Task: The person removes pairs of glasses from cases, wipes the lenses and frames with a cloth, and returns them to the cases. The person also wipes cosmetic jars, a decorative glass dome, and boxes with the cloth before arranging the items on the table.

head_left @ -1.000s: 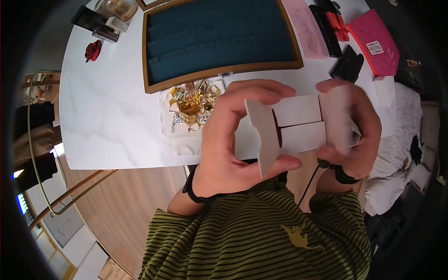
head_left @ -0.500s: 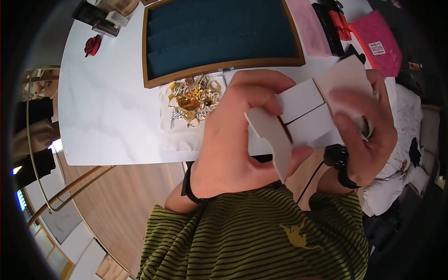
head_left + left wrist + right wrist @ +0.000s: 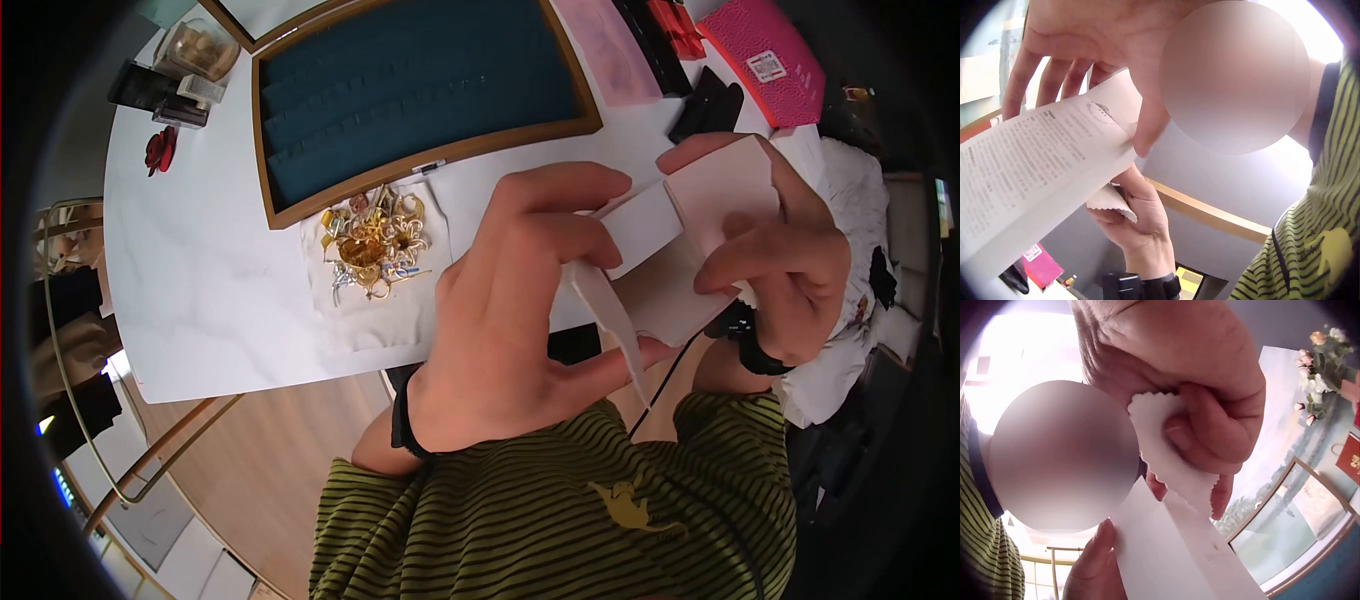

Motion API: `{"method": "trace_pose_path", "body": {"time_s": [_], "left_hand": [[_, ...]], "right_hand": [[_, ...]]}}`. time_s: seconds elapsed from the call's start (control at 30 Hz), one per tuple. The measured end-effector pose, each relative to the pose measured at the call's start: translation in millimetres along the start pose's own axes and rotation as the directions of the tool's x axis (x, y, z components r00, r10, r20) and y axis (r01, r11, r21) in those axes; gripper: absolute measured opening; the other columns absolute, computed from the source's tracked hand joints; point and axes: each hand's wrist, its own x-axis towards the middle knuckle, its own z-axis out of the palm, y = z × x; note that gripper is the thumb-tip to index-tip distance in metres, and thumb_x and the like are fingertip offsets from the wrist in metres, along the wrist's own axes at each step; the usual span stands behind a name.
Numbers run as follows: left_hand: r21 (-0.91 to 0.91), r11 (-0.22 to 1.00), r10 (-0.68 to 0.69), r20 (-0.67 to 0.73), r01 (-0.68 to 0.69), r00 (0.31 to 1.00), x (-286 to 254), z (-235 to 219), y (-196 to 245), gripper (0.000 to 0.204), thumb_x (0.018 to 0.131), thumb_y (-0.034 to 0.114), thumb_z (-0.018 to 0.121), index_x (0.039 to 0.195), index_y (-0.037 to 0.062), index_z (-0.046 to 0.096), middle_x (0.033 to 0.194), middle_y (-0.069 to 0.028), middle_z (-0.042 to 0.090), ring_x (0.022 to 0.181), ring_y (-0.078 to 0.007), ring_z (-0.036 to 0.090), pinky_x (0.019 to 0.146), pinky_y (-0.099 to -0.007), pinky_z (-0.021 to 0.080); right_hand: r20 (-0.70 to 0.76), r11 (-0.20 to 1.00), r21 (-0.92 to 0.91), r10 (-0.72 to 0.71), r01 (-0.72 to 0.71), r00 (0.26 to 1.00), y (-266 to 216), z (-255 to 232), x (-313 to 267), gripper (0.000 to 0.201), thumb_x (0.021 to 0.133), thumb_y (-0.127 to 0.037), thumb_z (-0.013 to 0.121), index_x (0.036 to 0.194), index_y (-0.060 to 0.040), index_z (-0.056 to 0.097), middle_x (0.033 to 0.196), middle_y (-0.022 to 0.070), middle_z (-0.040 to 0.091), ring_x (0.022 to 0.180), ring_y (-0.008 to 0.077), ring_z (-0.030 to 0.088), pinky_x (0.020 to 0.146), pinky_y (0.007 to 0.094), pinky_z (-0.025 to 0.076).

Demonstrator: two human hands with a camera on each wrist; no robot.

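Above the table's front edge, both hands hold a small white cardboard box [image 3: 640,232] with its end flaps spread. My left hand [image 3: 510,310] grips the box from the left, fingers over the far side and thumb under the near side. One side, facing the left wrist camera, bears a printed text panel [image 3: 1035,165]. My right hand [image 3: 800,270] holds the right end, a wavy-edged flap [image 3: 1160,434] between its fingers. Its fingertips are at the opening, where a pale inner surface [image 3: 675,295] shows. The box's contents are hidden.
A pile of gold and silver jewelry [image 3: 375,245] lies on a white cloth [image 3: 385,330]. Behind it stands an open wooden case [image 3: 430,110] lined in dark teal. A red rose ornament [image 3: 160,150], a black pouch [image 3: 707,105] and a pink box [image 3: 770,65] are also on the table [image 3: 200,300].
The two inner flaps lay side by side across the opening; the nearer one has been folded away, exposing the inside. The right fingers shifted to the opening. The head view has tilted.
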Motion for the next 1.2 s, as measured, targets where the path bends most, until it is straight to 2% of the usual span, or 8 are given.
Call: {"method": "trace_pose_path", "body": {"time_s": [0.17,0.33,0.53,0.63,0.87,0.93,0.97,1.2], "left_hand": [[0.022,0.999,0.045,0.066,-0.046,0.997,-1,-6,-4,0.060,0.055,0.011,0.088,0.101,0.0055,0.049,0.119,-0.0234,0.051,0.104,-0.0294,0.058,0.080,-0.0397,0.052],[0.055,0.995,0.078,0.068,-0.082,0.995,-3,1,-4,0.061,0.054,0.013,0.088,0.099,0.0053,0.048,0.117,-0.0267,0.052,0.102,-0.0320,0.059,0.083,-0.0419,0.052],[0.062,0.979,0.195,0.009,-0.195,0.981,-8,-6,-11,0.067,0.055,0.016,0.089,0.101,0.0037,0.042,0.112,-0.0341,0.051,0.097,-0.0403,0.062,0.079,-0.0445,0.056],[-0.077,0.978,0.182,-0.154,-0.196,0.971,-15,3,-13,0.034,0.062,0.013,0.084,0.079,-0.0034,0.059,0.114,-0.0292,0.054,0.094,-0.0342,0.062,0.078,-0.0367,0.053],[-0.178,0.962,0.171,-0.192,-0.205,0.966,-22,5,-16,0.037,0.063,0.013,0.083,0.088,-0.0036,0.061,0.114,-0.0291,0.055,0.093,-0.0336,0.062,0.076,-0.0358,0.053],[-0.105,0.964,0.238,-0.058,-0.243,0.970,-19,-11,-21,0.062,0.062,0.015,0.085,0.109,0.0007,0.047,0.114,-0.0316,0.053,0.097,-0.0379,0.061,0.077,-0.0384,0.055],[-0.035,0.957,0.289,0.081,-0.287,0.954,-17,-18,-22,0.089,0.062,0.017,0.087,0.131,0.0049,0.032,0.114,-0.0341,0.051,0.102,-0.0422,0.060,0.078,-0.0410,0.057],[0.170,0.978,0.117,0.012,-0.118,0.993,-12,-14,-8,0.066,0.053,0.008,0.067,0.115,-0.0072,0.048,0.110,-0.0251,0.056,0.101,-0.0306,0.058,0.084,-0.0374,0.046]], "right_hand": [[-0.034,0.999,-0.032,-0.013,0.012,0.999,-1,2,-3,0.022,0.083,-0.009,0.047,0.074,-0.0020,0.066,0.115,0.0301,0.053,0.082,0.0287,0.063,0.074,0.0301,0.048],[0.222,0.930,-0.365,0.033,0.051,0.974,-17,-12,2,0.027,0.077,0.003,0.041,0.087,0.0022,0.065,0.115,0.0324,0.052,0.083,0.0319,0.064,0.074,0.0329,0.050],[0.235,0.929,-0.351,-0.034,0.117,0.971,-5,2,3,0.030,0.078,0.006,0.038,0.097,0.0061,0.062,0.111,0.0392,0.051,0.092,0.0367,0.063,0.076,0.0365,0.050],[0.255,0.959,-0.239,-0.088,0.151,0.963,7,1,-5,0.036,0.079,0.008,0.035,0.108,0.0064,0.057,0.110,0.0390,0.052,0.094,0.0387,0.062,0.078,0.0385,0.050],[0.286,0.970,-0.142,-0.152,0.199,0.946,4,2,-9,0.048,0.078,0.006,0.038,0.126,0.0075,0.044,0.112,0.0355,0.053,0.098,0.0378,0.060,0.085,0.0411,0.048],[0.107,0.899,-0.399,0.243,-0.182,0.964,-27,18,3,0.051,0.078,0.000,0.044,0.126,0.0134,0.039,0.115,0.0310,0.055,0.099,0.0317,0.061,0.092,0.0378,0.044],[0.107,0.898,-0.404,0.235,-0.174,0.966,-22,15,-3,0.051,0.078,0.000,0.044,0.126,0.0134,0.039,0.115,0.0310,0.055,0.099,0.0317,0.061,0.092,0.0378,0.044],[-0.489,0.990,0.118,-0.010,0.077,0.872,27,62,-24,0.060,0.077,-0.010,0.055,0.128,0.0154,0.033,0.114,0.0332,0.054,0.100,0.0328,0.060,0.085,0.0358,0.048]]}}
